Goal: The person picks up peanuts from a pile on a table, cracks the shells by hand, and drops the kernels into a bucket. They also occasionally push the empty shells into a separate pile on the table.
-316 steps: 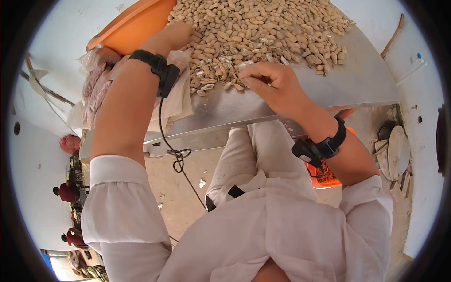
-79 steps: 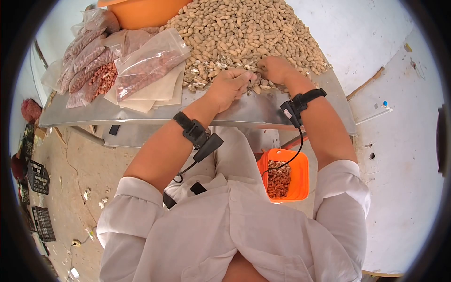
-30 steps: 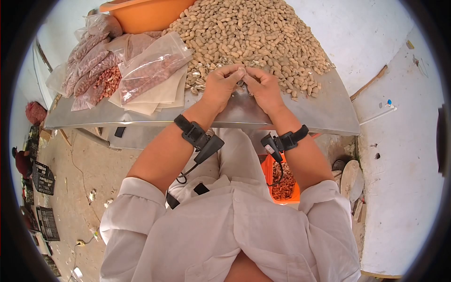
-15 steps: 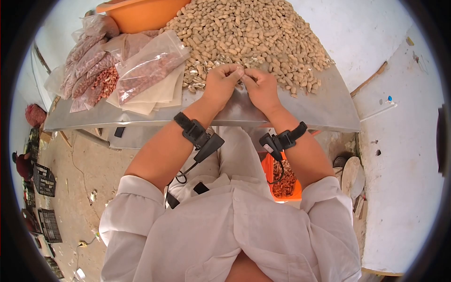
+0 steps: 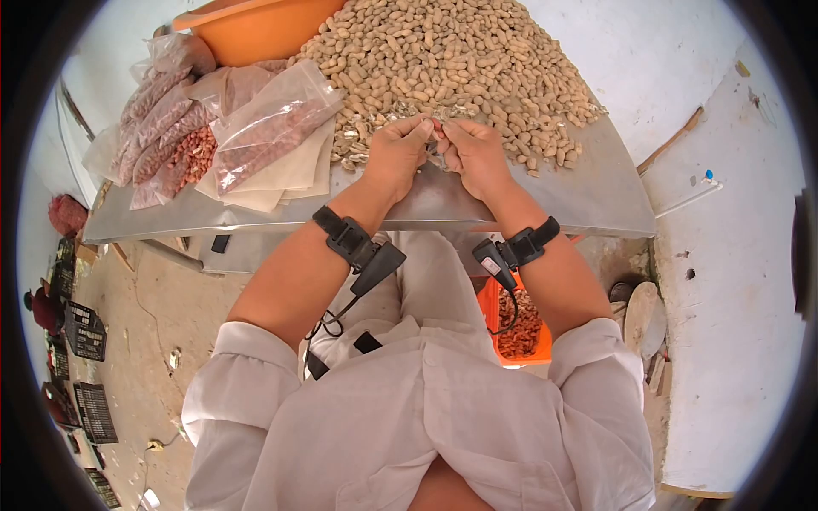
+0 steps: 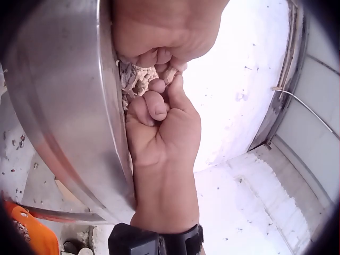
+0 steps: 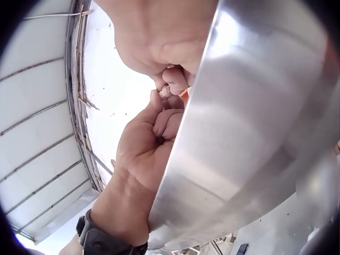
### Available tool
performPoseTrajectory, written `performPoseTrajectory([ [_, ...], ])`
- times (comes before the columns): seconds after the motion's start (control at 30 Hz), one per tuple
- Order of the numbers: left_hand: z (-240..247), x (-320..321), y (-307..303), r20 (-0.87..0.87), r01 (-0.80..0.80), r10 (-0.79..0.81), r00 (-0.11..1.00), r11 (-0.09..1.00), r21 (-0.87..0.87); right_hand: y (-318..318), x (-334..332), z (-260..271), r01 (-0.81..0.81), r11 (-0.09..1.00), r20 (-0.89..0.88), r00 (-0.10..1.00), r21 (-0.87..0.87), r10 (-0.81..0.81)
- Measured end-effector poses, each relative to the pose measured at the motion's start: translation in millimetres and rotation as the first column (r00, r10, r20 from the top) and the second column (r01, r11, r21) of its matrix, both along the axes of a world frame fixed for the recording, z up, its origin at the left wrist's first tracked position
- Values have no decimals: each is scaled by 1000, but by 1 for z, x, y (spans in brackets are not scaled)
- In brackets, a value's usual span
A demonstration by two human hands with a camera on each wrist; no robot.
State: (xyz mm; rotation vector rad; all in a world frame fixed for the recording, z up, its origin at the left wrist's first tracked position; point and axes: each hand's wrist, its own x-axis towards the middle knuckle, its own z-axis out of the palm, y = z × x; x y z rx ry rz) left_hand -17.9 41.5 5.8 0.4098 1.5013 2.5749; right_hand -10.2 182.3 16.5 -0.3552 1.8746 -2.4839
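Observation:
Both hands meet over the near edge of the peanut pile (image 5: 452, 60) on the steel table (image 5: 545, 209). My left hand (image 5: 423, 129) and right hand (image 5: 449, 136) pinch one peanut (image 5: 435, 143) between their fingertips. The left wrist view shows the left hand (image 6: 172, 64) above and the right hand (image 6: 159, 109) below, thumb tucked against curled fingers, broken shells (image 6: 139, 79) behind them. In the right wrist view the peanut (image 7: 166, 91) sits between the right hand (image 7: 172, 74) and the left hand (image 7: 159, 114). Most of the peanut is hidden by fingers.
Clear bags of shelled red peanuts (image 5: 256, 128) lie on the table's left, with an orange basin (image 5: 247, 25) behind them. Empty shells (image 5: 362, 140) litter the pile's front edge. An orange bucket (image 5: 515, 328) holding kernels stands on the floor under my right forearm.
Earlier my left hand reached far left and my right picked at the pile; both have since come together on one peanut. Over the last second they have barely moved.

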Motion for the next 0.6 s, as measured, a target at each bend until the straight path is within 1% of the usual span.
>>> performPoseTrajectory([
  [0.1,1,1,0,10,27,-28,1000,996,89,-4,-1,0,-18,1000,22,1000,-26,18],
  [0.13,1,1,1,23,20,-22,999,995,96,-5,-1,-1,-23,999,23,999,-36,24],
  [0.23,4,2,1,53,20,-27,998,993,119,-8,-2,2,20,998,-22,1000,54,-19],
  [0.3,6,3,-3,64,46,-56,996,989,141,-11,-2,5,110,976,-160,984,191,-79],
  [0.37,3,0,-4,103,51,-72,992,980,192,-13,-5,3,197,934,-306,947,298,-102],
  [0.43,3,0,-5,140,42,-78,987,968,247,-14,-10,0,282,884,-453,887,373,-92],
  [0.53,1,-2,-6,200,21,-93,975,942,335,-18,-1,7,402,798,-574,814,449,-87],
  [0.6,-3,-8,-8,245,22,-128,961,920,392,-19,2,11,469,733,-661,749,493,-34],
])
